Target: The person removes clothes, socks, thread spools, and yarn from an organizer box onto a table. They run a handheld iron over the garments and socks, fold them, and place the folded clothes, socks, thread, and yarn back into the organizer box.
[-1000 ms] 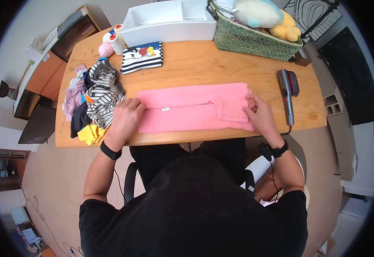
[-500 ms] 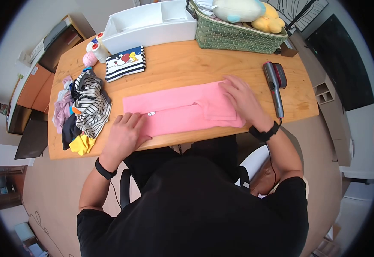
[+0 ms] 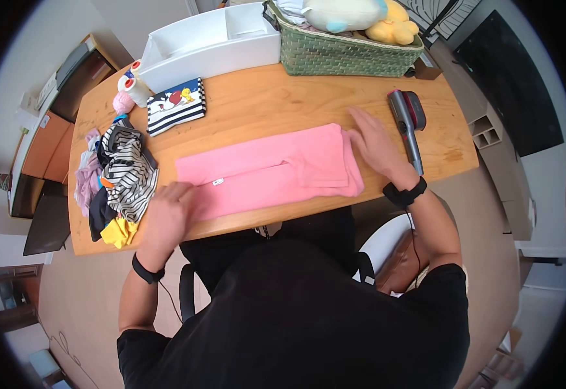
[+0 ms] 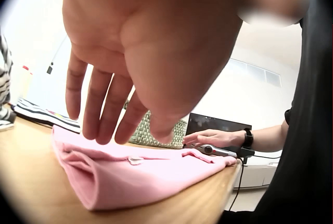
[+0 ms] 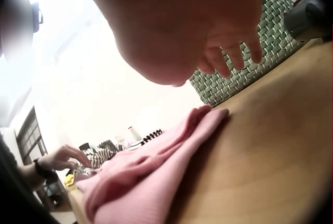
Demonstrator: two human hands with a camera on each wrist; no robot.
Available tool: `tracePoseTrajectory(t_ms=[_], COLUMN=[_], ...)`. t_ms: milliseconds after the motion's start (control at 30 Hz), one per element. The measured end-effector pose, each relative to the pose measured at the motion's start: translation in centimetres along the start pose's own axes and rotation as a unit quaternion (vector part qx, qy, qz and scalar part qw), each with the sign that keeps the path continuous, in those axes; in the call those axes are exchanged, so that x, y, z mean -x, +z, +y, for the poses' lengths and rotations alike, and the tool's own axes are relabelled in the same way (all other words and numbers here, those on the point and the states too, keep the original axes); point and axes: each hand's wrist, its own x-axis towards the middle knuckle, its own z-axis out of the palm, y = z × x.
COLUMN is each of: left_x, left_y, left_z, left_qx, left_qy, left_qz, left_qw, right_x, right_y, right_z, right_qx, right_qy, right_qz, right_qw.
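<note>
A pink garment (image 3: 257, 172), folded into a long strip with a small white label (image 3: 218, 182), lies flat along the front of the table. My left hand (image 3: 166, 217) is at its left end. In the left wrist view the fingers (image 4: 106, 107) hang nearly straight over the cloth and grip nothing. Just past the right end of the garment is my right hand (image 3: 380, 152), its fingers loosely extended and holding nothing. The right wrist view shows it raised over the tabletop, apart from the fold.
Left of the garment lies a pile of crumpled clothes (image 3: 124, 175). Behind it are a folded striped cloth (image 3: 176, 107), thread spools (image 3: 137, 92) and a white bin (image 3: 215, 55). A green woven basket (image 3: 351, 55) with plush toys stands at the back; a grey handheld appliance (image 3: 405, 126) lies right.
My right hand has let go of the garment's right end and moved out beside it. The left hand has drawn back toward the garment's left edge. The head view has shifted.
</note>
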Motion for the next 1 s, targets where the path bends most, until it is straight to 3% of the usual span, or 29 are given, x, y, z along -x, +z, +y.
tracePoseTrajectory(t_ms=[33, 67, 100, 167, 400, 467, 567, 667, 733, 767, 867, 1000], left_x=[-0.6, -1.6, -2.7, -4.8, -9.4, -10.5, -13.1, -17.9, -21.2, -23.3, -29.5, -33.4], left_y=[0.3, 0.4, 0.5, 1.1, 4.5, 4.3, 5.2, 5.6, 7.6, 8.1, 10.1, 8.9], left_z=[-0.8, -1.4, -2.1, -3.5, -5.4, -5.6, -4.9, -2.9, -3.3, -3.4, -4.5, -2.4], left_qx=[-0.001, -0.002, -0.021, -0.031, -0.016, -0.022, -0.014, -0.029, -0.09, -0.123, -0.187, -0.206], left_qy=[-0.003, -0.001, -0.001, 0.004, 0.0, 0.022, 0.036, 0.023, 0.088, 0.108, 0.152, 0.13], left_qz=[0.049, 0.048, 0.055, 0.035, -0.066, -0.116, -0.113, -0.165, -0.111, -0.113, -0.071, -0.117], left_qw=[0.999, 0.999, 0.998, 0.999, 0.998, 0.993, 0.993, 0.986, 0.986, 0.98, 0.968, 0.963], right_x=[-0.5, -0.9, -1.4, -2.9, -4.5, -3.4, -1.0, 2.0, 3.8, 4.7, 7.2, 8.0], right_y=[-0.4, -0.8, -1.6, -2.5, -0.6, -1.2, -1.8, -2.3, -2.8, -2.9, -1.6, -1.3], right_z=[0.4, 0.7, 0.1, -1.4, 0.8, 0.6, 1.9, 3.4, 3.0, 2.6, 0.0, -5.5], right_qx=[-0.079, -0.158, -0.159, -0.163, -0.194, -0.193, -0.199, -0.193, -0.204, -0.213, -0.301, -0.323], right_qy=[0.018, 0.035, 0.035, 0.036, -0.056, 0.028, 0.087, 0.08, 0.125, 0.172, 0.191, 0.219], right_qz=[0.047, 0.093, 0.094, 0.023, -0.044, -0.075, -0.09, -0.044, -0.055, -0.066, -0.044, -0.041], right_qw=[0.996, 0.982, 0.982, 0.986, 0.978, 0.978, 0.972, 0.977, 0.969, 0.959, 0.933, 0.92])
